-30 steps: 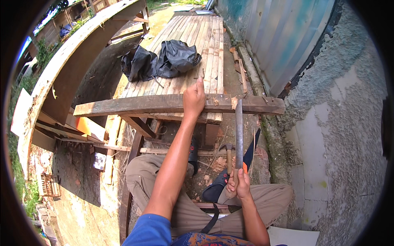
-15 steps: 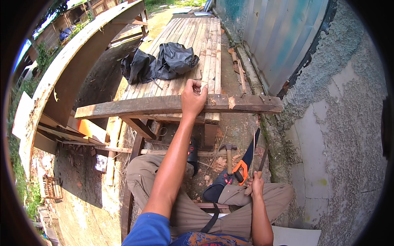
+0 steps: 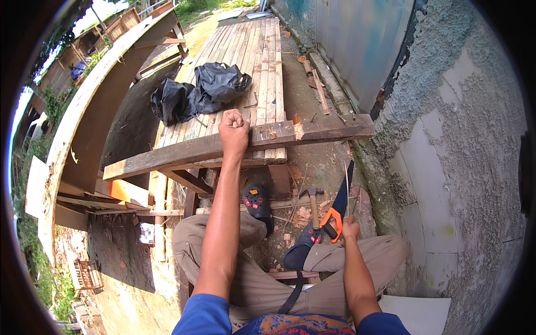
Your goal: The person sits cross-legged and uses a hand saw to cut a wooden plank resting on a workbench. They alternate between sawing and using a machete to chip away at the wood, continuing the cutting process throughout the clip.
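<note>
My left hand [image 3: 234, 131] is closed into a fist at the top of a long dark wooden beam [image 3: 195, 146], its wrist crossing the wood. Whatever the curled fingers hold, if anything, is hidden. The beam lies across the near end of a slatted bench, with a pale notch [image 3: 298, 130] cut right of my hand and nails at its right end. Low on the right, my right hand [image 3: 350, 229] is closed around a narrow-bladed tool [image 3: 353, 207], mostly seen edge-on. Beside that hand are an orange-handled handsaw [image 3: 334, 219] and a claw hammer [image 3: 314, 209].
Black plastic bags [image 3: 215, 88] rest on the slatted bench [image 3: 268, 56], near a bent nail. A rough wall [image 3: 446, 167] bounds the right side. A large curved wooden panel [image 3: 95, 111] stands at left. Wood chips [image 3: 304, 213] litter the ground by my shoes.
My left fingers have curled tighter into a fist. The beam sits more slanted, its right end higher in view. The tool in my right hand has turned, showing less blade. The view has shifted too.
</note>
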A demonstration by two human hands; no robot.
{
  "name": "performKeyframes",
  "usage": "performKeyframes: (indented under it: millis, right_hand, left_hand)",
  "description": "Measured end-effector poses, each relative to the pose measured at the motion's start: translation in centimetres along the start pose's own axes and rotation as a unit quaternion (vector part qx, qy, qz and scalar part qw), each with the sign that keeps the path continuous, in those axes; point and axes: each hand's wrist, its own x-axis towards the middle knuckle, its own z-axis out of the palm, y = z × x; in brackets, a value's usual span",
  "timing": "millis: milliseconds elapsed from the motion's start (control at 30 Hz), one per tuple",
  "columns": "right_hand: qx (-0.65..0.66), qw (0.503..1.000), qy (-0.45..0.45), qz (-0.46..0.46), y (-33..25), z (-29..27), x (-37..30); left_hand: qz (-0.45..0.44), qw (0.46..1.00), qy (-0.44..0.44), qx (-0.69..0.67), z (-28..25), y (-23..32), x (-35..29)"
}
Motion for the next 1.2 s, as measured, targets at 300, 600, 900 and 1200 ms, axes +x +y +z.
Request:
performKeyframes:
  millis: [300, 600, 900, 1200]
  right_hand:
    - [-0.108, 0.990, -0.067, -0.067, 0.7, -1.0, -0.3]
    - [-0.118, 0.970, 0.014, -0.214, -0.7, 0.8, -1.9]
    - [-0.170, 0.943, -0.209, -0.196, 2.4, 4.6, 1.1]
    - [-0.068, 0.961, -0.148, -0.223, 0.7, 4.0, -0.3]
  left_hand:
    - [0.024, 0.999, -0.040, -0.027, 2.4, 1.6, -0.2]
    - [0.023, 0.998, -0.047, 0.045, 1.9, 2.6, -0.7]
    - [0.095, 0.988, -0.090, 0.078, 3.8, 3.0, -1.2]
    - [0.108, 0.984, -0.076, 0.119, 3.0, 3.2, -1.6]
